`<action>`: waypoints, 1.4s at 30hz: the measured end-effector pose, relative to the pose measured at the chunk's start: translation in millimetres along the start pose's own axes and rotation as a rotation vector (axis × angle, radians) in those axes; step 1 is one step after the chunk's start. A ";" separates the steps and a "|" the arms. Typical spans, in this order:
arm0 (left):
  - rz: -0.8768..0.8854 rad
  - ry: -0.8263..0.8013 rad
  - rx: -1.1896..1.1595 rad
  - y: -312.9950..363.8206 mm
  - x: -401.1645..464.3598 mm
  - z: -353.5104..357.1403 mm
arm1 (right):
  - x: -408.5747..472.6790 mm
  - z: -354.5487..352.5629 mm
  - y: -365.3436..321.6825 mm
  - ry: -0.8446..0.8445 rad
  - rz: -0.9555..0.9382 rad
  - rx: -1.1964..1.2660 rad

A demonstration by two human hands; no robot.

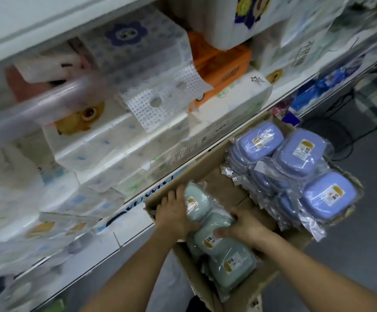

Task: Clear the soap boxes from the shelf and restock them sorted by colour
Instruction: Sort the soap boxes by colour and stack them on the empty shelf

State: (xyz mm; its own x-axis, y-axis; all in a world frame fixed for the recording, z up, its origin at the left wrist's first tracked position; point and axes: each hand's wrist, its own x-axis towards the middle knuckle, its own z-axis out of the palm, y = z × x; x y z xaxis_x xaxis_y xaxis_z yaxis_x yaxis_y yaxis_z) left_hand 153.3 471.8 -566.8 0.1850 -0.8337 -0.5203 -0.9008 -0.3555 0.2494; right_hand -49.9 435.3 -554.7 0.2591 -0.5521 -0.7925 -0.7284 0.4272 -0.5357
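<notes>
An open cardboard box (207, 179) stands in front of the shelf. Several plastic-wrapped blue soap boxes (295, 158) are stacked in its far right part. Several pale green soap boxes (228, 260) lie in its near left part. My left hand (174, 212) grips the left side of a bundle of green soap boxes (197, 203), fingers curled over its far end. My right hand (244, 228) grips the same bundle from the right, thumb across the wrapping.
The white shelf (138, 230) runs diagonally on the left, packed with white tissue packs (120, 145) and an orange pack (223, 66). A perforated white plastic sheet (160, 100) hangs over them. Grey floor and black cables (349, 134) lie to the right.
</notes>
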 end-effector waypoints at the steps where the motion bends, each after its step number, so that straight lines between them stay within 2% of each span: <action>1: 0.006 0.035 -0.090 2.0 -8.3 -6.2 | -8.1 -10.5 -3.0 0.002 -0.050 0.022; 7: 0.018 0.290 -0.526 26.7 -79.3 -58.5 | -64.6 -74.3 -34.4 0.049 -0.329 0.030; 11: 0.030 0.469 -0.646 46.8 -129.9 -94.2 | -112.7 -108.1 -64.2 0.008 -0.482 0.020; 17: 0.008 0.640 -0.765 61.3 -206.8 -139.7 | -182.4 -142.7 -114.7 -0.069 -0.722 -0.077; 21: -0.070 0.776 -0.739 61.3 -245.3 -174.7 | -216.2 -147.9 -155.5 -0.078 -0.843 -0.107; 25: -0.065 0.915 -0.638 43.0 -273.6 -222.5 | -235.7 -144.4 -208.3 -0.088 -0.918 -0.123; 29: -0.093 0.996 -0.551 9.7 -288.4 -283.7 | -245.2 -131.4 -267.3 -0.120 -0.967 0.000; 32: -0.172 1.084 -0.382 -28.4 -283.7 -326.7 | -238.8 -113.6 -316.2 -0.123 -0.962 0.170; 36: -0.322 1.026 -0.263 -87.0 -266.2 -374.3 | -220.1 -84.7 -382.4 -0.182 -0.833 0.347; 40: -0.374 0.843 -0.117 -139.1 -240.8 -401.7 | -196.0 -54.6 -432.2 -0.141 -0.731 0.325; 42: -0.370 0.795 -0.142 -158.5 -227.8 -409.0 | -182.0 -43.1 -449.4 -0.091 -0.698 0.268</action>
State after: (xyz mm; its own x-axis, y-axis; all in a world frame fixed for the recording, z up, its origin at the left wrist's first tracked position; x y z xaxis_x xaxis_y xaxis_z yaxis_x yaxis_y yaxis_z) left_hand 414.6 545.3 -153.8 0.7206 -0.6829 0.1201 -0.6816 -0.6658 0.3037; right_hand 202.9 313.0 -157.2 0.6640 -0.7019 -0.2577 -0.1999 0.1655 -0.9657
